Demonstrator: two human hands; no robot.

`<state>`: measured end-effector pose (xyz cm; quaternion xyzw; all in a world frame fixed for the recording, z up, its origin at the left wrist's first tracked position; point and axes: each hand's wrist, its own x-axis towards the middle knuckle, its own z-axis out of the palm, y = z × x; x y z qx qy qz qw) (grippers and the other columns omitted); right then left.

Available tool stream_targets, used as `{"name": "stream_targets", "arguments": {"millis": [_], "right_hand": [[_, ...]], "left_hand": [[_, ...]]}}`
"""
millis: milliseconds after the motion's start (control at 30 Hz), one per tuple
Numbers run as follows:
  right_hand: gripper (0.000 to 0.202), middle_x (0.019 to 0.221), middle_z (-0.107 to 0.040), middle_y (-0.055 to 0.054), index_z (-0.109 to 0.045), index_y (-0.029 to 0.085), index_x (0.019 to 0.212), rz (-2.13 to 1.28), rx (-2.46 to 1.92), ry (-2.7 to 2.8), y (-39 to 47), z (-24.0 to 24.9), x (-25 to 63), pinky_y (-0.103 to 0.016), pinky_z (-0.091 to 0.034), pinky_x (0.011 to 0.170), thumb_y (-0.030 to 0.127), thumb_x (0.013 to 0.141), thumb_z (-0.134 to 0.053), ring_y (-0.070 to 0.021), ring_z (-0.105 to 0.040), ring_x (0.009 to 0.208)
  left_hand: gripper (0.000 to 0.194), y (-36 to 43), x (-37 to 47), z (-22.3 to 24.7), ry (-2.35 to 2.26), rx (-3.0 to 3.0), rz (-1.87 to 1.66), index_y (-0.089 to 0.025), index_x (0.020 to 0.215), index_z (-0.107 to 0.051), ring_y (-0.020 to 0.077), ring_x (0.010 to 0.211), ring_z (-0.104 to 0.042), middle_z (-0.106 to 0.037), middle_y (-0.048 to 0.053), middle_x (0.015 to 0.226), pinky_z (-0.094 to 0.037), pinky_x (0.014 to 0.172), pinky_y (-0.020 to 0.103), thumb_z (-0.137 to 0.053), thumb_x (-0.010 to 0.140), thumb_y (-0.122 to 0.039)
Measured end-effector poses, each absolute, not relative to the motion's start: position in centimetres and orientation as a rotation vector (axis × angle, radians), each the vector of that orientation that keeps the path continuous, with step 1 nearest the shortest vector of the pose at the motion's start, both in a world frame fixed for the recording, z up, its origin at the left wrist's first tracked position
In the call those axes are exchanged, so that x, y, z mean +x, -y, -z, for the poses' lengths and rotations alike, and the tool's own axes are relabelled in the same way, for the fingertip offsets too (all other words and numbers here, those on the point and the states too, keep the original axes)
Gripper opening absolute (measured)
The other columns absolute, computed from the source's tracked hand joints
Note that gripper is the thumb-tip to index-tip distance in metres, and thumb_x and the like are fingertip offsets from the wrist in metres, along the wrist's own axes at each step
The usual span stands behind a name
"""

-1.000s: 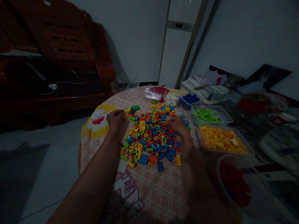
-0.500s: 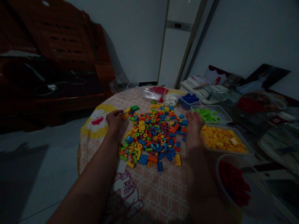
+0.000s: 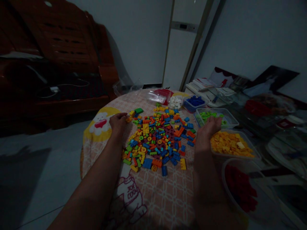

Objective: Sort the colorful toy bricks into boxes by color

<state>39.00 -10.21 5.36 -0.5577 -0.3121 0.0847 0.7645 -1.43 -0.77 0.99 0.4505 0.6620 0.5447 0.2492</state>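
Note:
A loose pile of small toy building bricks (image 3: 153,137) in many colours covers the middle of the round table. My left hand (image 3: 118,122) rests at the pile's left edge with curled fingers, close to some yellow pieces (image 3: 129,118). Whatever it may hold is hidden. My right hand (image 3: 210,127) is over the near side of a clear box (image 3: 233,121) of light green bricks (image 3: 206,115). Its fingers look bent together, and I cannot make out anything in them. Just below it stands a box of yellow bricks (image 3: 230,143).
Along the table's right side are a tub of red bricks (image 3: 240,188), a box of blue bricks (image 3: 195,101) and a heap of white bricks (image 3: 176,102). Clear plastic trays (image 3: 155,96) lie at the back. A patterned cloth (image 3: 165,195) covers the table; a wooden bench (image 3: 72,51) stands left.
My right hand has moved right, from the pile's right edge to the green bricks' box, and has turned, baring some orange and blue bricks. My left hand has barely moved.

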Motion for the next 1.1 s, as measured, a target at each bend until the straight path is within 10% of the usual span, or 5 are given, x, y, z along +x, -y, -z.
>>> {"name": "stream_targets", "arguments": {"millis": [267,633,1100], "right_hand": [[0.067,0.165,-0.028,-0.008,-0.036,0.025,0.155,-0.109,-1.196,0.496,10.6,-6.6,38.4,-0.056,-0.036,0.119,0.027,0.089,-0.043,-0.0211,-0.024,0.156],[0.033,0.115,-0.077,-0.009,-0.078,0.016,0.11,-0.411,-1.281,1.153,10.1,-8.6,31.3,-0.041,-0.051,0.104,0.028,0.083,-0.062,-0.0239,-0.069,0.113],[0.041,0.151,-0.056,-0.007,-0.074,0.027,0.119,-0.507,-1.261,2.498,12.2,-5.0,19.5,-0.058,-0.026,0.121,0.011,0.082,-0.071,-0.0327,-0.04,0.146]], "left_hand": [[0.02,0.8,-1.5,-1.0,-1.801,1.238,-1.472,-0.024,0.085,-0.078,0.0226,0.089,-0.072,-0.077,0.006,0.091,-0.056,0.085,0.034,-0.066,0.07,-0.023],[0.016,1.0,-1.4,-1.0,-1.771,1.209,-1.489,-0.026,0.082,-0.078,0.0233,0.09,-0.073,-0.077,0.004,0.091,-0.057,0.082,0.032,-0.068,0.07,-0.025],[0.023,0.0,-1.8,0.2,-1.757,1.231,-1.522,-0.023,0.087,-0.079,0.023,0.088,-0.072,-0.077,0.007,0.09,-0.056,0.082,0.033,-0.066,0.068,-0.021]]}}
